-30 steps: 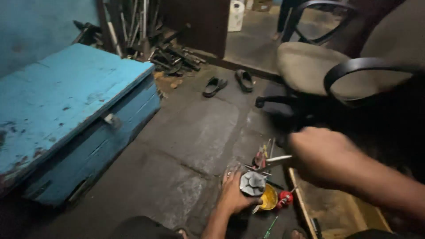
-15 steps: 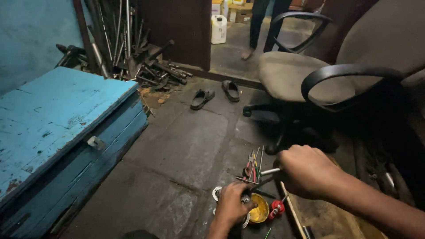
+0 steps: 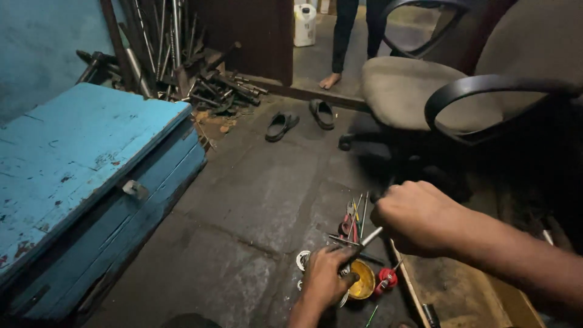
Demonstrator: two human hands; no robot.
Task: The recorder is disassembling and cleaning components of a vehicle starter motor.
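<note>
The right hand [image 3: 419, 217] is closed in a fist around a thin metal rod [image 3: 363, 242]. The rod slants down-left to the left hand [image 3: 328, 276], which grips its lower end on the floor, beside a yellow bowl [image 3: 363, 280].

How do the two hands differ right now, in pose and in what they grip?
The left hand is low at the floor, pressed on small parts beside a yellow dish. The right hand is raised above it, closed in a fist around a thin metal tool. Both meet at that tool.
</note>
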